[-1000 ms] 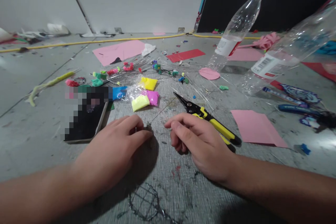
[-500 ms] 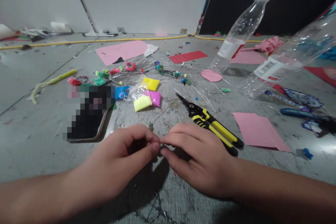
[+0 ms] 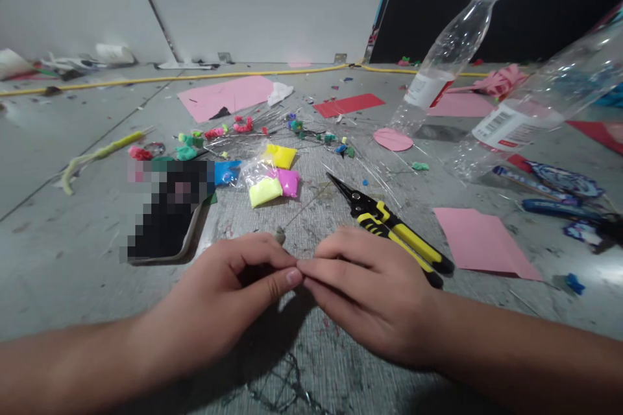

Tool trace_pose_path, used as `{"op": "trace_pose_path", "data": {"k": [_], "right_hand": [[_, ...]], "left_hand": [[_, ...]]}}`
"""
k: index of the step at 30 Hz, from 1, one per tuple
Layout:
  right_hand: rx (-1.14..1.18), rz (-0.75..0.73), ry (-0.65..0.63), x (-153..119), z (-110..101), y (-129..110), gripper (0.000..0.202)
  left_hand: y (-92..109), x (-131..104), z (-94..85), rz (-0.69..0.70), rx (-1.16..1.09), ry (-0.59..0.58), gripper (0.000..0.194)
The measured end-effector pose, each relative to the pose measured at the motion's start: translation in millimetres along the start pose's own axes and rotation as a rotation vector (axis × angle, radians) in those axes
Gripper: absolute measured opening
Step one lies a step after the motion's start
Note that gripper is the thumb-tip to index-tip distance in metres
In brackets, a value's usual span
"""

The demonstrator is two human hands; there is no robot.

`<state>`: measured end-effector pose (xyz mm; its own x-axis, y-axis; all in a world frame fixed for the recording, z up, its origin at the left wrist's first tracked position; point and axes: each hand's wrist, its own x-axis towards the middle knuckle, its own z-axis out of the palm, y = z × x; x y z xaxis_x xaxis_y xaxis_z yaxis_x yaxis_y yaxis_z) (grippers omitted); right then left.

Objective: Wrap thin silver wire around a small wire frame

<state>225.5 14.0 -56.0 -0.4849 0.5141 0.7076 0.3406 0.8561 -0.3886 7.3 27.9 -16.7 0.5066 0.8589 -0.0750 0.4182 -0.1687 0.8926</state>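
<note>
My left hand (image 3: 238, 298) is closed, its thumb and index fingertip pinched together above the grey surface. My right hand (image 3: 370, 292) is closed too, thumb against fingers, and its fingertips touch those of the left. Whatever lies between the fingertips is hidden or too small to make out. Just beyond the left fingers shows a small greyish lump (image 3: 280, 235) beside a thin wire (image 3: 307, 209) slanting up to the right. Black-and-yellow pliers (image 3: 389, 227) lie right behind my right hand. Below both hands is a tangle of dark twisted wire (image 3: 282, 389).
A phone (image 3: 170, 220) lies at left, near packets of coloured clay (image 3: 265, 192). Behind are loose wires and clay-covered pieces (image 3: 243, 124). Two clear plastic bottles (image 3: 431, 87) stand at right. Pink paper (image 3: 481, 240) lies beside the pliers, and a yellow cable (image 3: 243, 74) runs along the back.
My right thumb has come up against its fingers, narrowing the gap there. Both hands stay in nearly the same place, with fingertips together.
</note>
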Motion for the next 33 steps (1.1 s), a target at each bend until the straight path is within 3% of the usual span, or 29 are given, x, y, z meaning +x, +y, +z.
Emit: {"op": "trace_pose_path", "data": {"k": [8,12,15,18,23,29,33], "right_hand": [[0.033,-0.028,-0.029,-2.5,0.5,1.6,0.014],[0.209,0.255,0.061,-0.5,0.4,0.9,0.010],[0.278,0.425,0.103,1.7,-0.9,2.7,0.014],[0.241,0.403,0.085,3.0,-1.0,5.6,0.019],[0.175,0.244,0.083,1.4,2.7,8.3,0.011],[0.170,0.274,0.033,0.9,5.2,8.7,0.007],[0.204,0.273,0.006,0.8,4.5,8.8,0.021]], "left_hand": [[-5.0,0.5,-1.8,0.016,-0.013,-0.009,0.020],[-6.3,-0.3,-5.1,-0.034,-0.084,-0.031,0.021],[-6.9,0.1,-5.8,-0.112,-0.111,0.021,0.020],[-7.7,1.1,-4.5,-0.119,-0.110,0.070,0.016],[-9.5,2.9,-2.3,-0.108,-0.093,0.069,0.020],[-7.1,4.4,-2.1,-0.107,-0.088,0.078,0.020],[-7.9,3.4,-1.4,-0.051,-0.092,0.110,0.020]]}}
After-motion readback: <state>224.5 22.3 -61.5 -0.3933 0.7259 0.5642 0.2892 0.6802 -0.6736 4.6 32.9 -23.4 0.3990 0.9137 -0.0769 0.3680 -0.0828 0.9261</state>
